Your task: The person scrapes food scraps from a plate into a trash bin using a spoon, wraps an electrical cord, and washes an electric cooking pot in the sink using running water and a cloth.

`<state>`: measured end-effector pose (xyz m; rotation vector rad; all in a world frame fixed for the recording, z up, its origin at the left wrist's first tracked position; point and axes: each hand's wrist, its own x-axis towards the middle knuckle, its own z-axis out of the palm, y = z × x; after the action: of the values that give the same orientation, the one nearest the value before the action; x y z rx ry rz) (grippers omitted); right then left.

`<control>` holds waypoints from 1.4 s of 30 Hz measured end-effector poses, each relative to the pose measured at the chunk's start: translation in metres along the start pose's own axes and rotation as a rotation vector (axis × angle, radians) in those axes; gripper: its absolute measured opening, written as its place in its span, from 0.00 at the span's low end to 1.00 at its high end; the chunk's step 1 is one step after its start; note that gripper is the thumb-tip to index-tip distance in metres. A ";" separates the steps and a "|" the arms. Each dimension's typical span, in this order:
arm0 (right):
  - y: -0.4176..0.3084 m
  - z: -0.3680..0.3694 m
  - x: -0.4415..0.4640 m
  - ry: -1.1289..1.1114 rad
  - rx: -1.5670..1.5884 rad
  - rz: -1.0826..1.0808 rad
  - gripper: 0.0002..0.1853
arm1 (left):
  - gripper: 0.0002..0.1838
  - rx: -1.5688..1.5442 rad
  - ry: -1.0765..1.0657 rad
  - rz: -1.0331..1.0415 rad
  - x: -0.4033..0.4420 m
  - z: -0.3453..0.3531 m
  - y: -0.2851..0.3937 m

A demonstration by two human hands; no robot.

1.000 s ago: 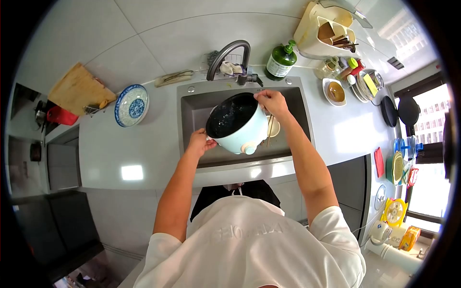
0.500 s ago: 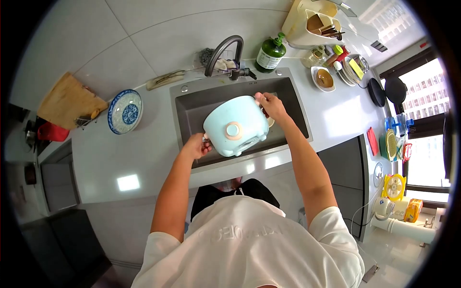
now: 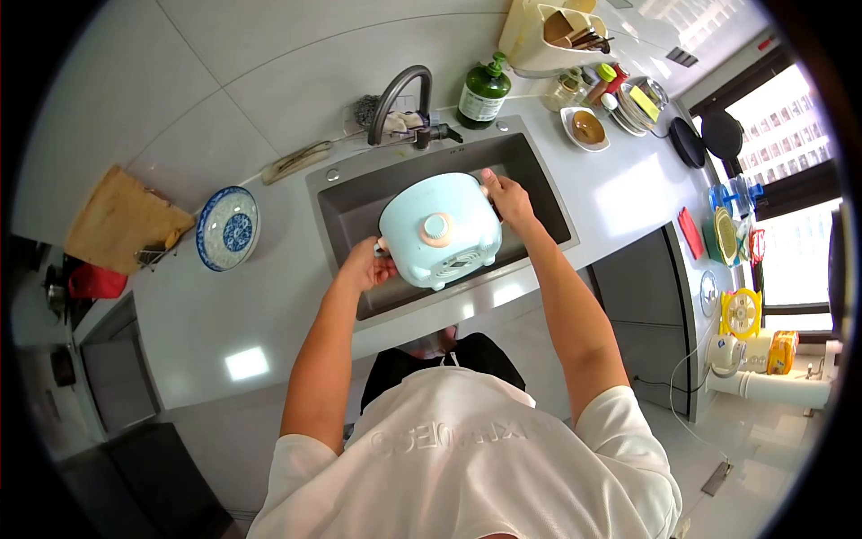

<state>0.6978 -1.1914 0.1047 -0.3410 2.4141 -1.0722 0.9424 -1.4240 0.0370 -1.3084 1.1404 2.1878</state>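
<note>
A light blue electric pot with a round knob hangs tilted over the grey sink, its knob side and vented underside facing me and its opening turned away. My left hand is closed on the handle at its left side. At its upper right, my right hand grips the other handle. The pot's inside is hidden, and its body covers much of the basin. Behind the pot, the dark faucet arches over the sink's back edge.
A blue-and-white bowl and a cutting board are at the left. Behind the sink stands a green pump bottle. To the right are a small brown bowl, jars, stacked plates and a utensil holder.
The pot has tipped over from showing its dark inside to showing its knob side and underside. Both hands still hold it. The camera view has rotated slightly.
</note>
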 end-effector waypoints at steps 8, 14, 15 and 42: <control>0.032 -0.035 -0.042 0.189 0.169 0.001 0.32 | 0.09 0.024 -0.034 0.204 0.014 0.042 0.007; 0.092 -0.076 -0.055 0.408 0.298 -0.035 0.21 | 0.11 0.283 -0.102 0.407 -0.008 0.118 0.015; 0.098 -0.085 -0.058 0.408 0.365 -0.022 0.20 | 0.11 0.299 -0.100 0.423 -0.006 0.131 0.016; 0.373 -0.375 0.005 0.502 0.689 0.136 0.15 | 0.13 0.375 0.017 0.474 0.144 0.542 0.018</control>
<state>0.4878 -0.7100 0.0425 0.3599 2.2145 -1.9999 0.5463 -1.0266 0.0583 -0.9673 1.9147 2.1061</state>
